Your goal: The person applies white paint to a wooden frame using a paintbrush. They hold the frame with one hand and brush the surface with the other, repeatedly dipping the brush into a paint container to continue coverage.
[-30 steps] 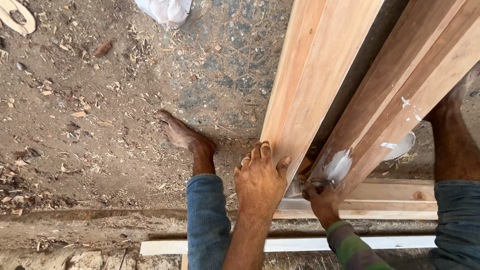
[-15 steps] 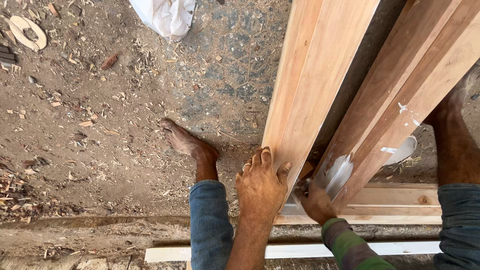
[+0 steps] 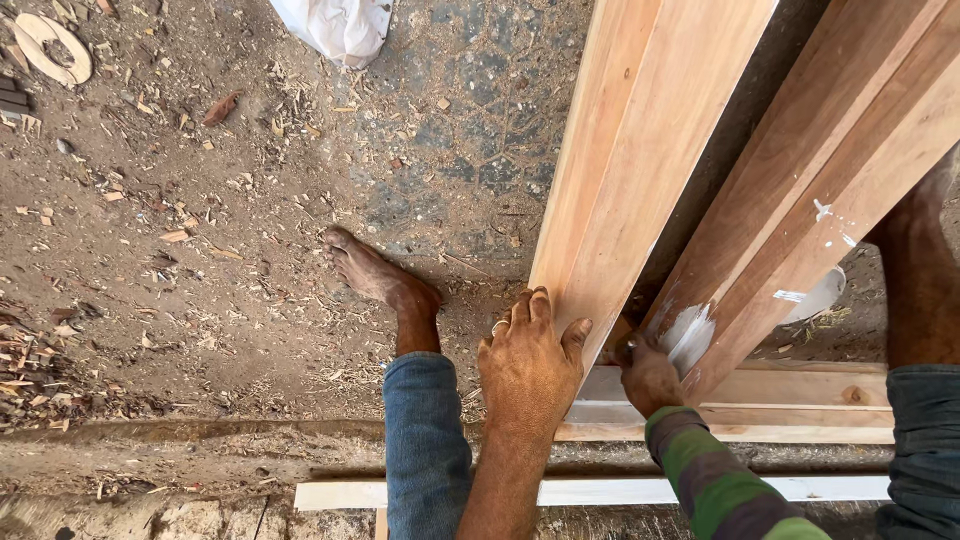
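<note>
Two hands: left hand (image 3: 528,365) at 6 o'clock of frame, right hand (image 3: 650,375) just to its 3 o'clock, near but apart.
Left grip: open, palm flat on the near end of the pale plank (image 3: 640,170), fingers draped over its 9 o'clock edge, thumb splayed on the top face; pressing, not clasping.
Right grip: fingers curled closed, knuckles up, tucked in the gap between the planks; can't tell whether anything small is inside.
Thing worked on: white paste patch (image 3: 690,335) on the near end of the darker plank (image 3: 830,170), touching the right grip at its 1 o'clock.
Planks: both run from 6 toward 12–1 o'clock, side by side, dark gap between, near ends resting on cross pieces (image 3: 780,400).
Step, my read: paste being spread on the darker plank's end while the left hand steadies the pale one.
Next move calls for: likely short, firm strokes along the plank edge, left hand holding the pale plank down.
White container (image 3: 825,295): 3 o'clock of the patch, mostly hidden under the darker plank.
Bare foot (image 3: 375,275): 10 o'clock of the left hand, on the dirt floor (image 3: 200,250) among shavings.
Far: white bag (image 3: 340,25) at 12 o'clock.
</note>
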